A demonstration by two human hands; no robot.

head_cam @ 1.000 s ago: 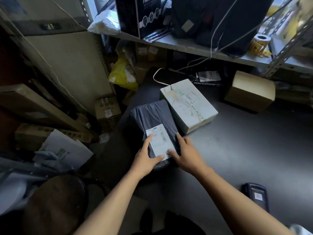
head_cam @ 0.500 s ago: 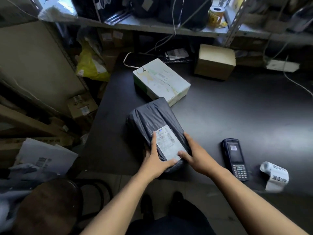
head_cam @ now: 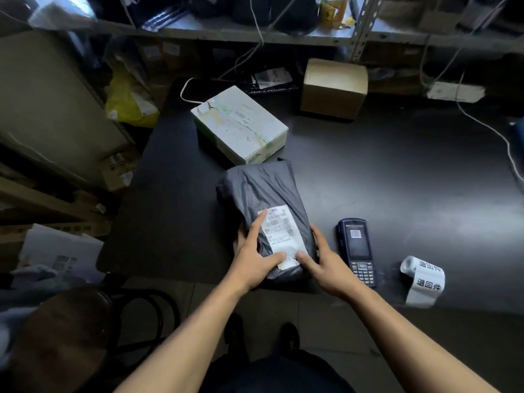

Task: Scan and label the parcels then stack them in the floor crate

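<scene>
— Gripping the grey poly-bag parcel [head_cam: 263, 199] at its near end, both hands are at lower centre of the frame. Which hand sits where?

— Left hand [head_cam: 252, 258] is on the parcel's left edge, thumb laid along the bottom of the white shipping label [head_cam: 282, 236], forefinger stretched up the label's left side, the other fingers curled round the bag's edge. Right hand [head_cam: 326, 263] clasps the right edge, thumb pressing the label's lower corner, fingers wrapped round the side.

— And where does the parcel lie?

— On the dark table [head_cam: 397, 171], near its front edge, label face up. Its far end is just beside the white box [head_cam: 241, 123], which sits above it toward upper centre; I cannot tell whether they touch.

— Anything to the right?

— Just beside the right hand lies a handheld scanner [head_cam: 357, 251], keypad toward the viewer. Further right, at the table's front edge, is a roll of printed labels [head_cam: 424, 280], partly unwound. A brown cardboard box [head_cam: 333, 87] stands at the back of the table, upper centre-right, under the metal shelf [head_cam: 255, 32].
</scene>
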